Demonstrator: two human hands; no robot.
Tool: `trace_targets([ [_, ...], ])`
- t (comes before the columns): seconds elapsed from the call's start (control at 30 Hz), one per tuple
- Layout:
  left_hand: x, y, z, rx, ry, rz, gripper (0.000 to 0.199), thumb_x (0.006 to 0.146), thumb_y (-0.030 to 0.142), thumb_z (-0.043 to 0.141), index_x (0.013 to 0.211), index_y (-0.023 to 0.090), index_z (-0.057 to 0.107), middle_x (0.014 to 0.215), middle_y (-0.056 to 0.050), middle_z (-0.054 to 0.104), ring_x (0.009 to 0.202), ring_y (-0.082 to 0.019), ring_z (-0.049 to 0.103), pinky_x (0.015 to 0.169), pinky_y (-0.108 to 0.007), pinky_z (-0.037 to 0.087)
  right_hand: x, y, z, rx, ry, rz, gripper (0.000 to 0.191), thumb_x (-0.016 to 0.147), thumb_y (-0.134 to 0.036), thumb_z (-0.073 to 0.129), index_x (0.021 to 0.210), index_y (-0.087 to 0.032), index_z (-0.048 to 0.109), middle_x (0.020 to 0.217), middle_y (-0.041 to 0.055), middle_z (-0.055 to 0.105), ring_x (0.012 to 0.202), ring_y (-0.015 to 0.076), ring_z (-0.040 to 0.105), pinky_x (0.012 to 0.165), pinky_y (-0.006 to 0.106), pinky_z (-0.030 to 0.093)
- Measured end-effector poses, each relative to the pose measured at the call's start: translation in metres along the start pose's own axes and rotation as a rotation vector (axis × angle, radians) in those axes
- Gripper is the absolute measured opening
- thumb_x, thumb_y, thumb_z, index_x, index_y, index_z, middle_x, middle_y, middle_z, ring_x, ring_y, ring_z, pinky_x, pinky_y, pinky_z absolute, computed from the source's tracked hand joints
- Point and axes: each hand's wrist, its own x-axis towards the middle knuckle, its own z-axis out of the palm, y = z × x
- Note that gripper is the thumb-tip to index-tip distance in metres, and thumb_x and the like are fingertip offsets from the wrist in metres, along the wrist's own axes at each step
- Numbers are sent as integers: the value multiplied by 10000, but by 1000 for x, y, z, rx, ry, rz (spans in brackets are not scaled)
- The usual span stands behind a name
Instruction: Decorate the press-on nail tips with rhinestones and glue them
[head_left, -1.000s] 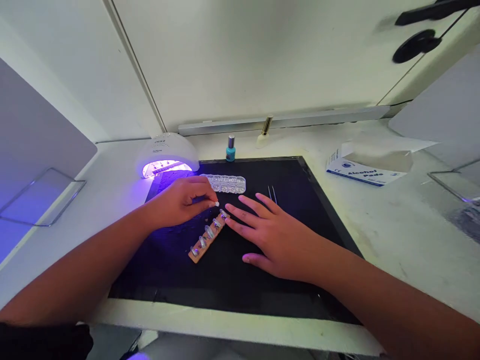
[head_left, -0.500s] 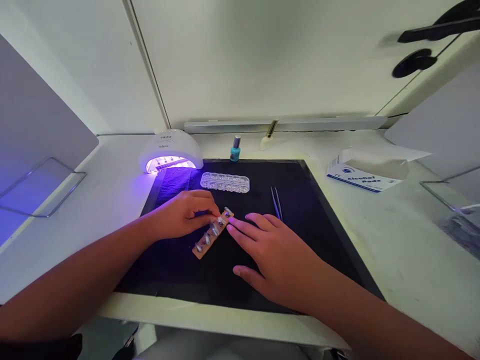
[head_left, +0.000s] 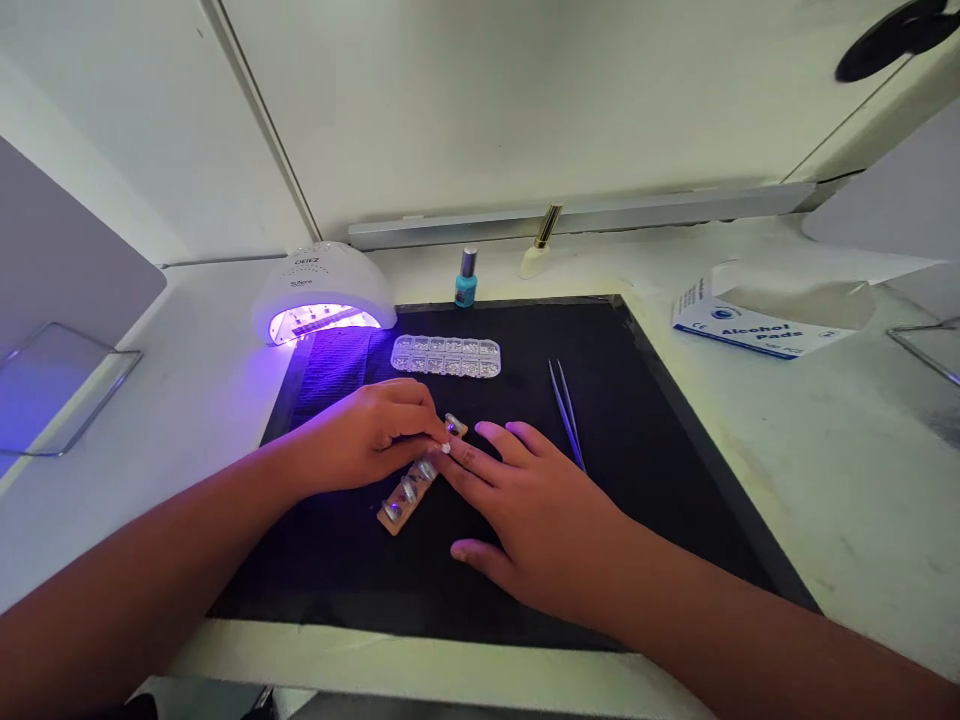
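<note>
A wooden strip [head_left: 395, 519] bearing several shiny nail tips [head_left: 409, 489] lies slanted on the black mat [head_left: 510, 580]. My left hand [head_left: 382, 430] pinches a small whitish nail tip [head_left: 445, 448] over the strip's upper part. From the right, my right hand [head_left: 525, 500] reaches in with its fingers spread, the index and middle fingertips at that same tip. Part of the strip is hidden behind the fingers. Tweezers [head_left: 568, 415] lie beyond my right hand. A clear case with small compartments [head_left: 446, 356] sits behind both hands.
A lit white lamp [head_left: 326, 290] glows purple at the back left, over a ridged purple-lit sheet [head_left: 331, 372]. A blue bottle [head_left: 466, 288] and a cream bottle [head_left: 535, 258] stand behind the mat. An open alcohol pads box [head_left: 757, 325] is at the right.
The view has shifted slightly. My right hand's fingertips have moved left to meet my left hand's pinch, and the whitish tip now shows between them.
</note>
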Motion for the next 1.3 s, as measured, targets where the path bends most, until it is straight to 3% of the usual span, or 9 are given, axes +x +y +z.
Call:
trace_targets([
  [0.23,4,7,0,51,-59,10,148,960,128,568,986,145,713,869,-51,642,805,-144,599,742,-255,504,3,-2,-1,-21,40,-27,637,905,-568,597,1368,-130,605,1380,132,645,1245,375,561,1016,558,427],
  [0.47,2,10,-4,120,-124,-12,161,971,115,525,964,136,684,891,-58,628,828,-155,584,754,-267,481,4,-1,0,-62,54,-50,634,910,-570,591,1364,-129,612,1430,107,609,1247,362,561,1023,544,415],
  [0.9,3,13,-8,157,-74,1,186,974,106,484,929,133,662,858,-53,623,791,-146,595,713,-253,490,6,-1,1,-62,46,-58,640,930,-566,559,1385,-116,594,1441,106,600,1270,367,538,1036,556,400],
  [1.1,2,14,-3,163,-154,-67,195,983,132,479,988,133,674,911,-72,624,847,-172,595,761,-292,506,5,-2,0,-75,46,-66,651,929,-563,562,1389,-104,586,1433,127,605,1284,375,533,1037,555,394],
  [1.3,-2,8,-7,189,-141,-76,201,983,122,459,930,127,652,883,-64,595,814,-164,572,733,-285,481,6,0,0,-69,25,-59,649,936,-561,549,1412,-120,565,1489,94,550,1289,371,526,1031,556,396],
])
